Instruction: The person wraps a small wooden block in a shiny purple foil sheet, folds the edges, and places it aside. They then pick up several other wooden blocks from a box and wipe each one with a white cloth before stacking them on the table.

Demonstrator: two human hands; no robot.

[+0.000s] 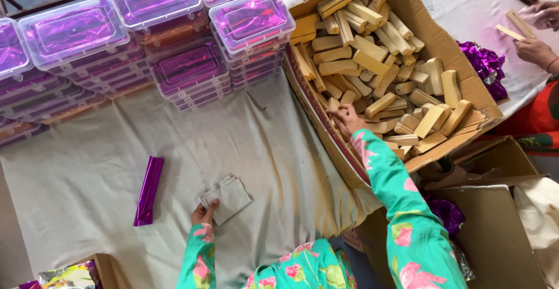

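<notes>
My right hand [347, 119] reaches into a big cardboard box [442, 38] full of pale wooden blocks [372, 44], its fingers curled around one block at the near edge of the pile. My left hand [204, 211] rests on the grey cloth, fingers on the near corner of a small stack of grey-white paper squares [228, 197]. Both sleeves are teal with a pink flower print. A folded strip of shiny purple foil [149, 189] lies on the cloth to the left of the left hand.
Stacks of clear lidded plastic boxes [157, 38] with purple foil inside line the far side. Another person's hands [533, 33] hold thin wooden sticks at the top right. Crumpled purple foil [484, 65] lies beside the box. An open carton [495, 207] stands at lower right.
</notes>
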